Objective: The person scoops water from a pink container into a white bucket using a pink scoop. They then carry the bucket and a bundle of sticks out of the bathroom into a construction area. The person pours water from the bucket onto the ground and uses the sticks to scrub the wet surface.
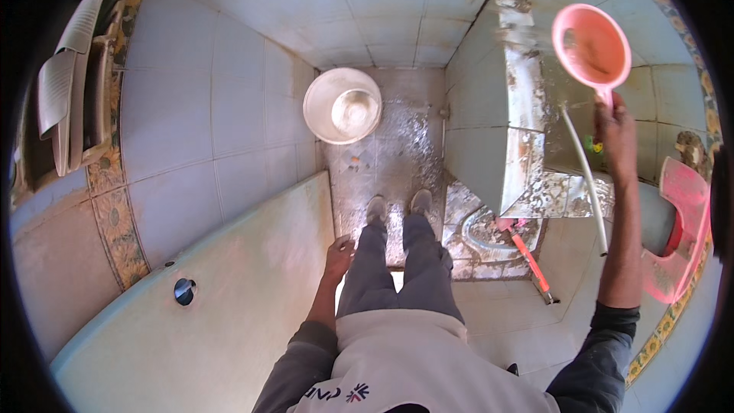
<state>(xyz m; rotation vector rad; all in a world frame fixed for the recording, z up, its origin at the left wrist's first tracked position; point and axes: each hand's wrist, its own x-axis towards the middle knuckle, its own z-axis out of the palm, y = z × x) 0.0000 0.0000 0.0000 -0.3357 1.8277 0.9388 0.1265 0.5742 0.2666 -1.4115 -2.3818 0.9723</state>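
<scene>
My right hand (614, 126) is wrapped round the handle of a pink water dipper (592, 44), raised over the tiled basin at the upper right. The dipper's bowl faces up and its inside shows darker patches. Low beside my left thigh hangs my left hand (339, 257), its fingers loosely curled with nothing visible in them. Near my right wrist, a pale hose (585, 176) lies over the basin's dirty, worn rim (526, 99). A white bucket (315, 111) with some pale contents stands on the wet floor ahead of my feet.
A low toilet pan (478, 233) sits right of my legs, with a red-handled brush (530, 262) lying across its side. Farther right is a pink plastic piece (683, 233). A pale door (252, 275) with a round knob stands at left, below shelved plastic items (73, 69).
</scene>
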